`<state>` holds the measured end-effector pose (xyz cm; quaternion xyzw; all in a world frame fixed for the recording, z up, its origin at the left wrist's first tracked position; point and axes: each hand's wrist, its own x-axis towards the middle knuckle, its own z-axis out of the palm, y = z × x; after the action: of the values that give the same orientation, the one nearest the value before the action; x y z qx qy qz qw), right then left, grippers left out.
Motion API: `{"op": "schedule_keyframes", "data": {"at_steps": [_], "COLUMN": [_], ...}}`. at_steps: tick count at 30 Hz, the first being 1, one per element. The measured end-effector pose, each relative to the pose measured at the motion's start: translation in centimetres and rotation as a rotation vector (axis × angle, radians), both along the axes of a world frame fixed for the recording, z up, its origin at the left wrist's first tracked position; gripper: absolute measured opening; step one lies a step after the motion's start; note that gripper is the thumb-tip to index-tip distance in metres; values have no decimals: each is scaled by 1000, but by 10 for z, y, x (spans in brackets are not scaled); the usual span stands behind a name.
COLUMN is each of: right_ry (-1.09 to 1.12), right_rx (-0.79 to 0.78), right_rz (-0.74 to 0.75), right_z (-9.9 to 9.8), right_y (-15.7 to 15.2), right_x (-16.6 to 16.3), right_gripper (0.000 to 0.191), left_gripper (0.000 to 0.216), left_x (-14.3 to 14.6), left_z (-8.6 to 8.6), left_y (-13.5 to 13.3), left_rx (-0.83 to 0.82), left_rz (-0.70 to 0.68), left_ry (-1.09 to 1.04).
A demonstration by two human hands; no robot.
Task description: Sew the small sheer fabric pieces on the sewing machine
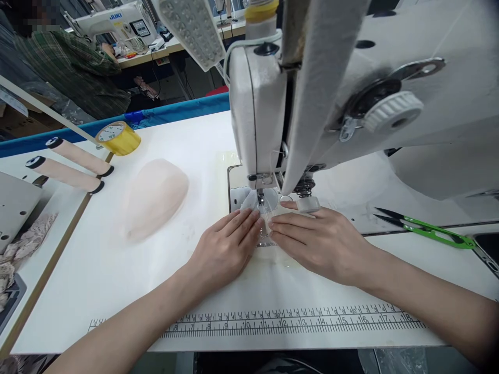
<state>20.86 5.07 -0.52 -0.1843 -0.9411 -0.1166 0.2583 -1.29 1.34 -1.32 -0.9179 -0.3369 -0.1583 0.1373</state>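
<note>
A small piece of sheer whitish fabric (248, 200) lies beneath the presser foot (260, 196) of the sewing machine (257, 114). Flat on the bed just left of the needle, my left hand (228, 246) has its fingers stretched out, their tips touching the fabric. My right hand (319, 241) rests to the right of the foot, fingers extended and pressing the sheer material, index finger reaching past the needle area. How much fabric lies under the fingers is hidden. A sheer beige rounded piece (158, 195) lies on the white table to the left.
Green-handled thread snips (436, 231) lie at the right. Two beige thread cones (72, 174) and a yellow tape roll (118, 138) sit at the left. A printed ruler (273, 322) runs along the front edge. Behind, a person in a plaid shirt (70, 67) sits near another machine (117, 23).
</note>
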Motion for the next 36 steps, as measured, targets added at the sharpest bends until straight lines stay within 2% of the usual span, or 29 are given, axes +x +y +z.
{"op": "schedule_keyframes", "data": {"at_steps": [19,28,36], "right_ry": [28,-13,-29], "right_rx": [34,79,83], "right_rz": [-38,-46,-66], "right_z": [-4,-6,-7], "right_y": [7,3,7], "right_x": [-2,-2,-4], "right_gripper": [30,28,27], "left_gripper": [38,36,32], "left_x": [0,0,0], "left_z": [-5,-2,-3], "left_y": [11,3,15], "left_rx": [-21,-51,-28], "left_rz": [63,30,87], "left_ry": [-17,-84,-91]}}
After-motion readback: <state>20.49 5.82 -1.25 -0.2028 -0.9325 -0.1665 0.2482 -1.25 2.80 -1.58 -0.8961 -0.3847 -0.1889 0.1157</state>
